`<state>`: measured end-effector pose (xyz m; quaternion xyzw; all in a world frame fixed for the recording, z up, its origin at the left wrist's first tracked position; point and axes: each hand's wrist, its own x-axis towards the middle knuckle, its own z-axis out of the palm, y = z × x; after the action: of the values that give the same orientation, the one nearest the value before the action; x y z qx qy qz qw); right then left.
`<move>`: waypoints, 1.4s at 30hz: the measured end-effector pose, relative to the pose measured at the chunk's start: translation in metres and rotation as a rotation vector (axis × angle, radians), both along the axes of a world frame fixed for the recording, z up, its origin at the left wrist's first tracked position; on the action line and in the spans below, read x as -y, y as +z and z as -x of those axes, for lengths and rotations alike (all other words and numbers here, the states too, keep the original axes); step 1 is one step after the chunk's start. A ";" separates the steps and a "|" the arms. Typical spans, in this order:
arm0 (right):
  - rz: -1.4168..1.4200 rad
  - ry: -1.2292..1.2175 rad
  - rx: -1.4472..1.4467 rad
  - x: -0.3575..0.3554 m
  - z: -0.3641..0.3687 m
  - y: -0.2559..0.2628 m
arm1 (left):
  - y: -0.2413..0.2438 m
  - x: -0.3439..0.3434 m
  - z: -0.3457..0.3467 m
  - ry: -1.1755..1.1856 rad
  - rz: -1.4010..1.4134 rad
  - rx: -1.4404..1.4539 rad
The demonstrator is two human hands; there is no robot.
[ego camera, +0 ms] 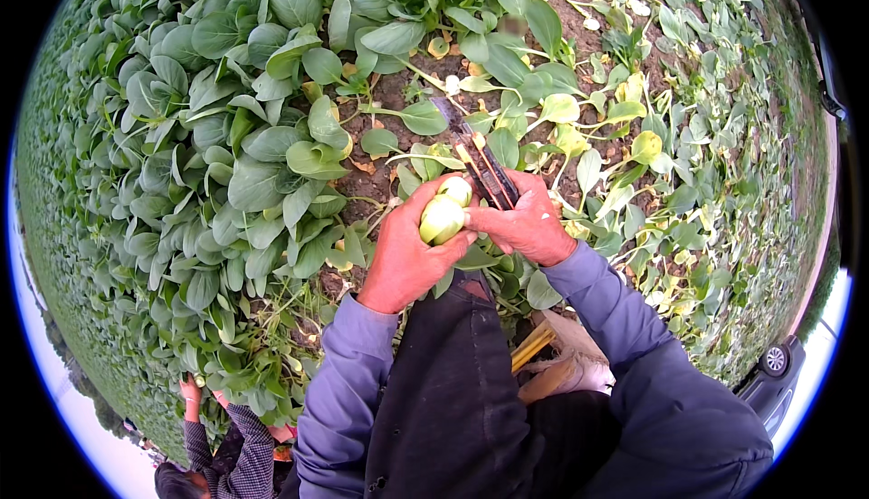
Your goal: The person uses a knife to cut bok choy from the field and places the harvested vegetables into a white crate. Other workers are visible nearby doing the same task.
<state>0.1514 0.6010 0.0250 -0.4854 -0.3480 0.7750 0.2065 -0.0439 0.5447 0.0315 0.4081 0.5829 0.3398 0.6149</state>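
Note:
Two pale green bases of leafy greens that look like bok choy (442, 219) are cradled in my left hand (399, 251), one beyond the other. My fingers curl around them, and their leaves are mostly hidden beneath. A dark-handled knife (486, 172) with light strips along its handle is gripped in my right hand (533, 224). Its dark, soiled blade (448, 113) points up and away from me. The right thumb presses against the nearer base. Below both hands, green leaves (478, 258) show close to my knee.
Dense uncut plants (237, 112) fill the left side. Trimmed, yellowing leaves (631, 146) litter the soil at right. Under me is a wooden-looking stool (567, 350). Another person (237, 445) works among the plants at lower left. A parked car (774, 377) stands at the far right edge.

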 end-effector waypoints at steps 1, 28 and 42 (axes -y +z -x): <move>0.001 -0.002 0.023 0.001 0.005 -0.008 | -0.010 0.000 0.003 0.057 0.114 0.093; -0.106 0.371 0.384 -0.025 0.123 -0.123 | -0.028 -0.032 0.186 0.086 0.190 -0.680; 0.109 0.465 0.264 -0.056 0.157 -0.133 | -0.017 -0.030 0.187 0.146 0.192 -0.633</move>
<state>-0.0054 0.6572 -0.1077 -0.4997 -0.4318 0.7492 -0.0506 -0.2305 0.5744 0.0144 0.3910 0.8020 0.1828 0.4130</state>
